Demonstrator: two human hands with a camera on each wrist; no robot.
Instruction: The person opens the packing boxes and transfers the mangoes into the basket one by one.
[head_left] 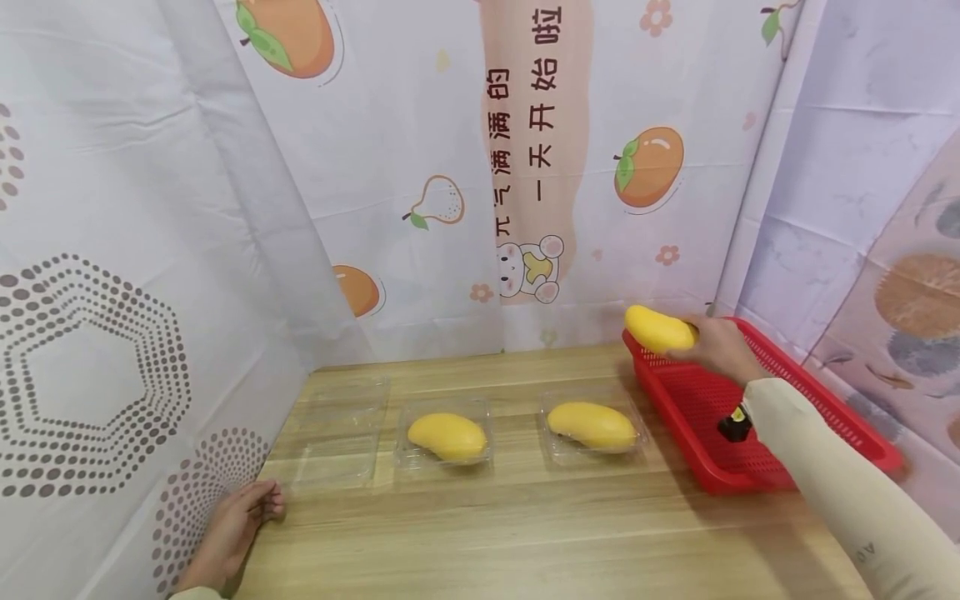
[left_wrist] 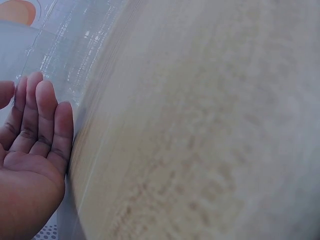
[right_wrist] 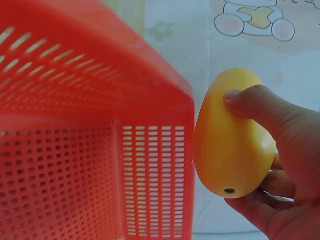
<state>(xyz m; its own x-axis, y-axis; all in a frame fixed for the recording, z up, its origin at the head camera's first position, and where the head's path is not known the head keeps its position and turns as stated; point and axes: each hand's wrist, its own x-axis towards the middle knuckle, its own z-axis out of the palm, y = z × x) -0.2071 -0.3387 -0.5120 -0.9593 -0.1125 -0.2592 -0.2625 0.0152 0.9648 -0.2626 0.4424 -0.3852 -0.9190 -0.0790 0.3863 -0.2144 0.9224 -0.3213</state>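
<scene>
In the head view my right hand (head_left: 720, 346) grips a yellow mango (head_left: 660, 329) above the back left corner of a red basket (head_left: 682, 433). The right wrist view shows the thumb across the mango (right_wrist: 235, 140) and the other fingers beneath it, beside the basket wall (right_wrist: 155, 175). Two more mangoes, one at the middle (head_left: 448, 437) and one to its right (head_left: 592, 425), lie each in a clear plastic container. My left hand (head_left: 236, 529) rests at the table's left edge, fingers loosely bent, holding nothing; a clear container (head_left: 337, 458) with no fruit stands just beyond it.
The wooden table (head_left: 525, 533) meets a printed curtain (head_left: 420, 100) at the back. More cloth hangs along the left (head_left: 97, 208) and right sides. The basket takes up the table's right end.
</scene>
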